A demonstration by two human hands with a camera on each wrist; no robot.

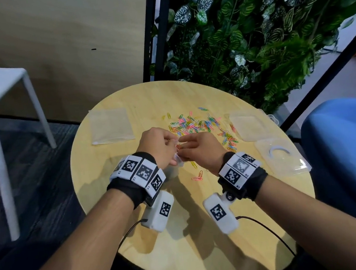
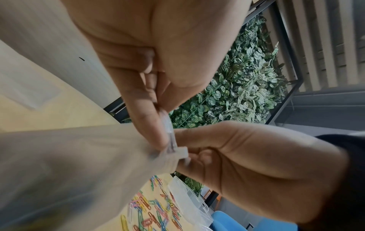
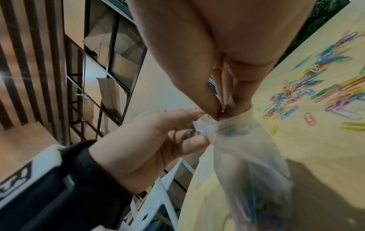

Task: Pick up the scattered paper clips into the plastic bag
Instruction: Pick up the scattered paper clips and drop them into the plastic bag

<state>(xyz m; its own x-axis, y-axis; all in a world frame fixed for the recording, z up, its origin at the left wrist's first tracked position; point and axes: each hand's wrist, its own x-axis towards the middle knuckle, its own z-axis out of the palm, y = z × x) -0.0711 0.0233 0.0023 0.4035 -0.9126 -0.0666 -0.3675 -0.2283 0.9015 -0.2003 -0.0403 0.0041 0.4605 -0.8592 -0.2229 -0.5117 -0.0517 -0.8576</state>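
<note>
A clear plastic bag hangs over the round wooden table with several coloured clips dimly visible inside. Its gathered mouth is pinched from both sides. My left hand grips the bunched top between thumb and fingers, and my right hand pinches the same spot from the right. In the head view only a small bit of the bag shows between the hands. A pile of coloured paper clips lies just beyond the hands, with a few loose clips nearer me.
A second flat plastic bag lies at the table's far left. A clear plastic box and a clear lid sit at the right. A white chair, a blue seat and a plant wall surround the table.
</note>
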